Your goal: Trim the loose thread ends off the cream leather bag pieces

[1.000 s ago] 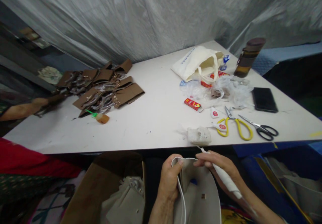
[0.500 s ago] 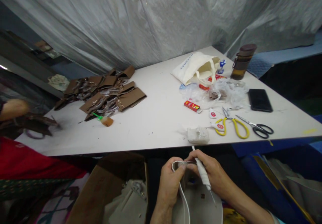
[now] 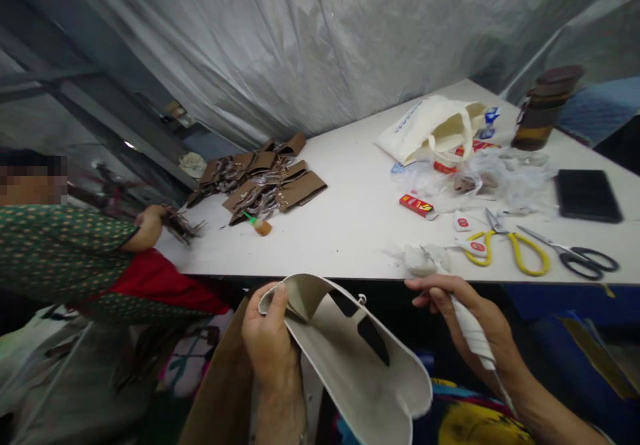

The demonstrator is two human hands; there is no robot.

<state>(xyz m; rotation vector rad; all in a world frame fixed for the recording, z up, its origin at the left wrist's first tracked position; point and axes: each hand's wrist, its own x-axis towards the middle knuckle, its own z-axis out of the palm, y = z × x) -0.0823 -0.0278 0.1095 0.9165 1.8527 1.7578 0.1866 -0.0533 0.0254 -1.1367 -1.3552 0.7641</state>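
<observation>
My left hand is closed on one edge of a light-grey leather bag piece, thumb on top. The piece curves open below the table edge, with a cut-out and a small metal fitting on its far side. My right hand, apart from the piece, grips a thin tool with a white-wrapped handle. A slender metal rod sticks out of its lower end; its exact kind is unclear. Just beyond the right fingers, a whitish block lies at the table's front edge.
Yellow-handled scissors, black-handled scissors, a phone, a bottle and a cream tote bag lie or stand rightward. Brown pieces and a small glue bottle are leftward, near another person's arm.
My right hand has moved away from the leather piece, towards the whitish block, with the tool. My left hand has shifted left, and the piece is opened wider. The camera view has turned left.
</observation>
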